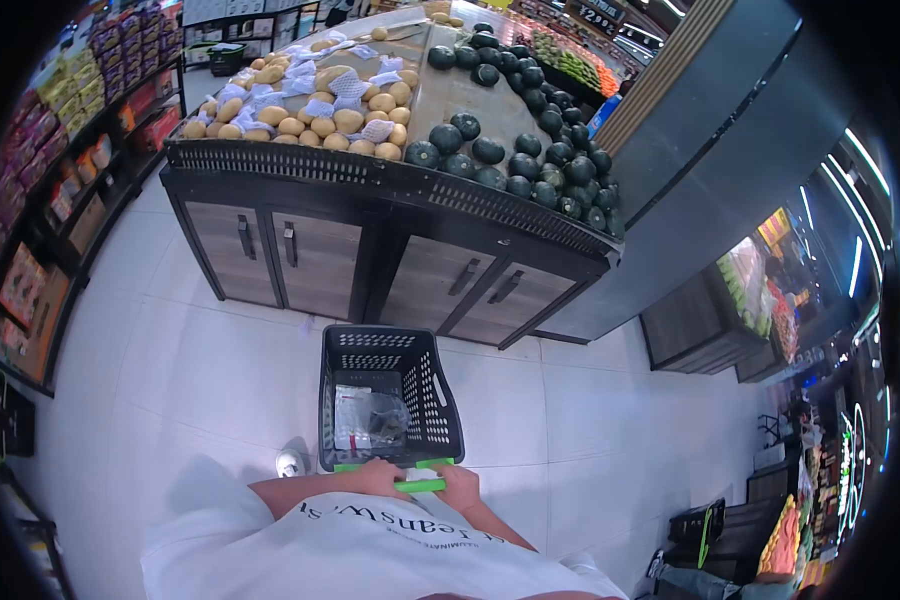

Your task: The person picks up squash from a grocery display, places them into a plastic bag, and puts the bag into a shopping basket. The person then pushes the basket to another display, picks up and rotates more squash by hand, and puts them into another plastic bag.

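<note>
At a shop's produce stand [305, 188], a person's left hand [380, 476] and right hand [458, 488] gripped a black basket [370, 341] by its green handles [422, 486].

Both hands were closed, near each other, at the basket's near end, just in front of the person's body. Inside lay a clear plastic package [385, 412], its print too small to read. Upside-down dark lettering [400, 521] on the white shirt [340, 555] seemed to include "JeansW"; a smaller line beside it was unclear. Beyond the basket, the stand bore rounded tan produce [348, 121] among white foam nets [348, 85], left of dark green squashes [488, 150]. Farther back, a price sign [596, 15] appeared to show "2.99". Purple packets [120, 38] filled shelves at far left, their labels illegible.
</note>
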Demonstrator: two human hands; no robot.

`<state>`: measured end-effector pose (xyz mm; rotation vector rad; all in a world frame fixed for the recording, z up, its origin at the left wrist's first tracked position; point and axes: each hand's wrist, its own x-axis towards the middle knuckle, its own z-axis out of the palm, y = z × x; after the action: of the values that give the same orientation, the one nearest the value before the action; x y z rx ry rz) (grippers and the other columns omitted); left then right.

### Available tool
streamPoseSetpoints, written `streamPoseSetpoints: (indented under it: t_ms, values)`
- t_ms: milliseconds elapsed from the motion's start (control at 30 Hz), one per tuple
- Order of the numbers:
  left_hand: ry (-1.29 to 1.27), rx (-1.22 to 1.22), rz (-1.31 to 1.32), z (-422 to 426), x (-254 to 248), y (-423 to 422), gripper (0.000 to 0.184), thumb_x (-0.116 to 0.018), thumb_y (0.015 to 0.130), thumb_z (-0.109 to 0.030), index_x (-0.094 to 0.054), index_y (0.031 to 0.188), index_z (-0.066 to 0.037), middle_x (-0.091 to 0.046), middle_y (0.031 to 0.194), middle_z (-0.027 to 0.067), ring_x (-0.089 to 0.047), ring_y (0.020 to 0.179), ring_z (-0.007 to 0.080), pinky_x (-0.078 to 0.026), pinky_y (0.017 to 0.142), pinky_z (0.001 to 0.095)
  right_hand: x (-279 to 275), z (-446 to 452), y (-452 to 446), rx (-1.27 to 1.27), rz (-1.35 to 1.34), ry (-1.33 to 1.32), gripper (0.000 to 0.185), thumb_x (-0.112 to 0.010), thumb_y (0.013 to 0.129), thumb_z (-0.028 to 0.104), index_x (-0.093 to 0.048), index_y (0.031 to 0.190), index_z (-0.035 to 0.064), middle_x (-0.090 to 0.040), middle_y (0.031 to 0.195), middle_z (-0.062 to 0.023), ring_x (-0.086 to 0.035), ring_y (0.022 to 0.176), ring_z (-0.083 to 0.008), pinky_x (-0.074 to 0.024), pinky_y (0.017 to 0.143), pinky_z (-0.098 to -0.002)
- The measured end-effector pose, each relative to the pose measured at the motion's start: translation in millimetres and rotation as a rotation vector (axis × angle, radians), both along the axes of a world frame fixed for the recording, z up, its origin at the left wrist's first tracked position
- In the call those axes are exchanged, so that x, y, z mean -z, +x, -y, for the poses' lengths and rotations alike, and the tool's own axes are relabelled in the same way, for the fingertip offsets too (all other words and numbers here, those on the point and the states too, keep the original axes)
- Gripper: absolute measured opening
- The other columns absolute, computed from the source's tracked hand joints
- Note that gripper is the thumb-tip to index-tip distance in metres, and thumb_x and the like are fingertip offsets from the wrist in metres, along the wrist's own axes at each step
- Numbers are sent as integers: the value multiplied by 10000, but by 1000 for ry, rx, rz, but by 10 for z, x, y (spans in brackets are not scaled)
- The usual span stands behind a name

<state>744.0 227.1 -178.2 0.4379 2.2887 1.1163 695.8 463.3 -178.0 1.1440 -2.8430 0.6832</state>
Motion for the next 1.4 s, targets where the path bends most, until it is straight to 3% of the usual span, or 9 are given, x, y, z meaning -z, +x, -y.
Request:
streamPoseSetpoints:
  t_ms: [200,433,533,733,767,867,967,1167,1400]
  values:
    - [68,-287,-126,-285,37,-36,463,-691,695,-458,-690,906,-46,-675,834,153,-642,748,337,-498,717,420,107,-142,-643,-242,-78,-104,375,-783,610,240,-668,954,144,-653,731,-46,-636,613,-227,-514,562,-340]
    - [70,-690,-115,-672,-51,-278,377,-698,707,-322,-668,911,-6,-647,789,185,-633,747,347,-495,700,410,31,47,-1527,-516,-94,-123,388,-785,584,269,-647,923,140,-603,739,-22,-629,657,-213,-515,585,-351]
    - [75,-883,-149,-773,-97,-473,334,-667,696,-320,-665,839,-18,-648,789,194,-628,760,367,-500,730,433,30,281,-1971,-672,-155,-140,349,-789,621,320,-641,884,144,-591,698,-24,-623,635,-222,-505,553,-355]
    - [36,-1074,-173,-641,-119,-866,326,-643,716,-332,-664,833,-28,-655,812,180,-619,817,358,-438,882,479,-22,897,-2463,-749,-188,-42,323,-767,679,351,-612,835,114,-555,757,-63,-606,709,-284,-493,627,-404]
    - [21,-1078,-149,-585,-128,-920,328,-628,723,-343,-668,838,-38,-660,817,164,-626,847,336,-379,954,511,-35,996,-2525,-761,-153,-41,308,-764,686,330,-613,841,112,-558,778,-68,-599,748,-295,-489,664,-417]
    - [-58,-1113,-203,-413,-57,-1034,361,-669,716,-334,-669,932,-44,-665,835,155,-634,873,329,-367,987,532,-35,1314,-2660,-809,-152,1,279,-768,677,307,-624,830,123,-560,784,-65,-594,770,-286,-483,691,-416]
    - [-106,-1134,-239,-168,89,-1129,386,-676,705,-353,-671,962,-63,-673,910,122,-618,961,297,-203,1080,602,-56,1646,-2778,-880,-110,80,240,-774,654,270,-639,799,134,-565,787,-58,-594,778,-276,-479,709,-407]
    - [-142,-1246,-220,390,120,-1080,401,-684,683,-376,-686,954,-80,-660,993,105,-586,1049,282,-186,1101,581,-87,2410,-2716,-942,-130,245,146,-750,651,213,-662,722,119,-596,813,-45,-598,849,-248,-473,780,-390]
    - [-105,-1313,-193,1230,44,-878,390,-691,667,-378,-699,928,-87,-659,989,75,-591,1035,264,-195,1106,562,-101,3291,-2516,-934,-138,271,103,-712,641,167,-683,737,143,-601,819,-45,-604,858,-253,-478,797,-387]
